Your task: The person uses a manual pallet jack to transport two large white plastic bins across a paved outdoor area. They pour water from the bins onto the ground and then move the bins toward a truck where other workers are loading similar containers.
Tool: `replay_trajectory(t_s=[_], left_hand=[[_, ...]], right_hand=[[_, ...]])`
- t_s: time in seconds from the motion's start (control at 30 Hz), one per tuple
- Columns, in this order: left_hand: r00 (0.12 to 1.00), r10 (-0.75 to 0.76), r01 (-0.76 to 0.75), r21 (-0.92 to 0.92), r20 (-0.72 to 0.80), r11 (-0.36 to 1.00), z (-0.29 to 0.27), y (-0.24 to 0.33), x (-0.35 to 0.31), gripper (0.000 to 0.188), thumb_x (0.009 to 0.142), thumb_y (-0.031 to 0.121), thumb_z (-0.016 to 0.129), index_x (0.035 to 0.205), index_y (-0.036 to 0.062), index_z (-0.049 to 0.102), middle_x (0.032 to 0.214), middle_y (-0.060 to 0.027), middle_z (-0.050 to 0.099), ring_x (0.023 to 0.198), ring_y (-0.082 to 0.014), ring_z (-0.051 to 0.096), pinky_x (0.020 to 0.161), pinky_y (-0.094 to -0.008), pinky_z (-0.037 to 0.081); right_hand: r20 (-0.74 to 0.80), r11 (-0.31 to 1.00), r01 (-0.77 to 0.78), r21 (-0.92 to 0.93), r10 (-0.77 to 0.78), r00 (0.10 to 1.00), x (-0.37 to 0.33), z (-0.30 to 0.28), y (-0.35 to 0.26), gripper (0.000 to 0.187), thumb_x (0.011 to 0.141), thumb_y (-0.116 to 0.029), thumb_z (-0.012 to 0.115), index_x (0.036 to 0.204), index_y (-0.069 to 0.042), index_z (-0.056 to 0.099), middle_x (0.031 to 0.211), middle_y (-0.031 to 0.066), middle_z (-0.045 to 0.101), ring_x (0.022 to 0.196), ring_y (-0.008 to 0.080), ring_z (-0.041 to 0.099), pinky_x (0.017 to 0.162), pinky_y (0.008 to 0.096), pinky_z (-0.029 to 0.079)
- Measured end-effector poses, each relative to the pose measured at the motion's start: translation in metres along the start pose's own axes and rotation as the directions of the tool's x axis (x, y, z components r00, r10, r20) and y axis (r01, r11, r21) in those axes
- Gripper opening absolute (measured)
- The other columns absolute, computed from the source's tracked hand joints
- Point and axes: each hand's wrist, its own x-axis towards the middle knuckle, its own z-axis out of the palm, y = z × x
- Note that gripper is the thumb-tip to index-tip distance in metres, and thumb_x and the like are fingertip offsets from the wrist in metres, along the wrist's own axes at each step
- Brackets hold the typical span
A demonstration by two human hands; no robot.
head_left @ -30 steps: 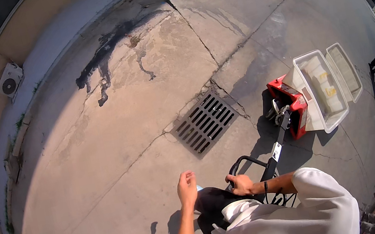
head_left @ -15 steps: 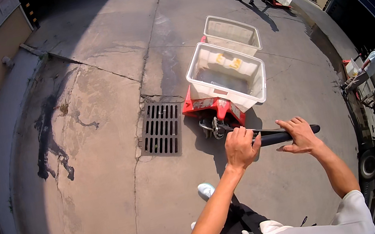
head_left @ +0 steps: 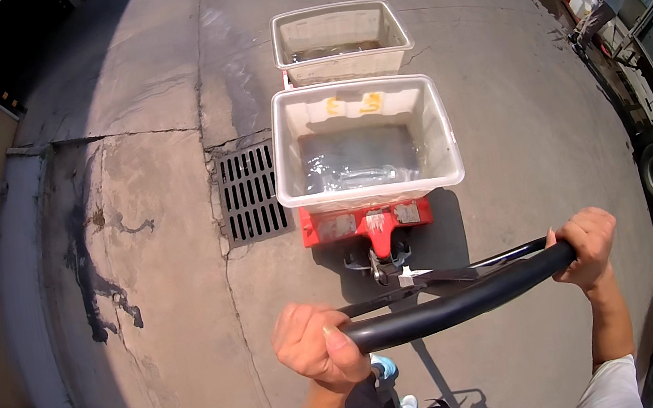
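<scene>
Both hands are clamped on the black handle (head_left: 458, 303) of a red pallet jack (head_left: 367, 223): the left hand (head_left: 315, 347) grips its left end, the right hand (head_left: 582, 242) its right end, well apart. Half a second ago the jack and its two white tubs sat off to the right; now the near tub (head_left: 363, 145) and far tub (head_left: 339, 40) lie straight ahead. The drain grate (head_left: 248, 193) lies just left of the near tub.
</scene>
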Motion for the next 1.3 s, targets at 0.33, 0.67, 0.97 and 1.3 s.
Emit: replay_trajectory(t_s=[0.33, 0.67, 0.97, 1.3], left_hand=[[0.996, -0.050, 0.044, -0.085, -0.068, 0.995, -0.108, 0.024, -0.111, 0.040, 0.078, 0.032, 0.040, 0.052, 0.0031, 0.049, 0.048, -0.0078, 0.045, 0.049, -0.0203, 0.042, 0.048, -0.0320, 0.033], [0.991, 0.067, -0.052, -0.129, 0.115, 0.990, -0.189, 0.039, -0.150, 0.040, 0.080, 0.032, 0.038, 0.054, 0.0037, 0.047, 0.049, -0.0083, 0.045, 0.049, -0.0210, 0.042, 0.048, -0.0321, 0.033], [0.995, 0.036, -0.017, -0.198, 0.091, 0.980, -0.230, 0.023, -0.172, 0.041, 0.082, 0.032, 0.038, 0.053, 0.0041, 0.044, 0.048, -0.0074, 0.043, 0.050, -0.0195, 0.042, 0.049, -0.0317, 0.033], [0.979, 0.113, -0.065, -0.260, 0.171, 0.963, -0.282, 0.029, -0.195, 0.044, 0.084, 0.035, 0.037, 0.053, 0.0036, 0.045, 0.049, -0.0078, 0.044, 0.050, -0.0194, 0.042, 0.050, -0.0320, 0.033]], right_hand=[[0.131, 0.984, -0.179, 0.020, 0.175, 0.976, -0.134, -0.079, -0.147, 0.023, 0.054, -0.004, 0.064, 0.052, -0.008, 0.041, 0.048, 0.0040, 0.034, 0.040, 0.0214, 0.035, 0.041, 0.0304, 0.029], [0.065, 0.938, -0.337, -0.079, 0.342, 0.937, -0.187, -0.130, -0.247, 0.026, 0.055, -0.011, 0.064, 0.048, -0.009, 0.039, 0.048, 0.0038, 0.031, 0.040, 0.0192, 0.035, 0.041, 0.0287, 0.031], [0.184, 0.921, -0.389, -0.013, 0.385, 0.905, -0.228, -0.147, -0.332, 0.023, 0.059, -0.013, 0.068, 0.052, -0.010, 0.046, 0.050, 0.0038, 0.039, 0.044, 0.0208, 0.043, 0.046, 0.0311, 0.035], [0.494, 0.833, -0.407, 0.375, 0.193, 0.848, -0.276, -0.186, -0.388, 0.027, 0.059, -0.023, 0.073, 0.070, -0.009, 0.052, 0.058, 0.0021, 0.051, 0.053, 0.0182, 0.058, 0.052, 0.0295, 0.044]])
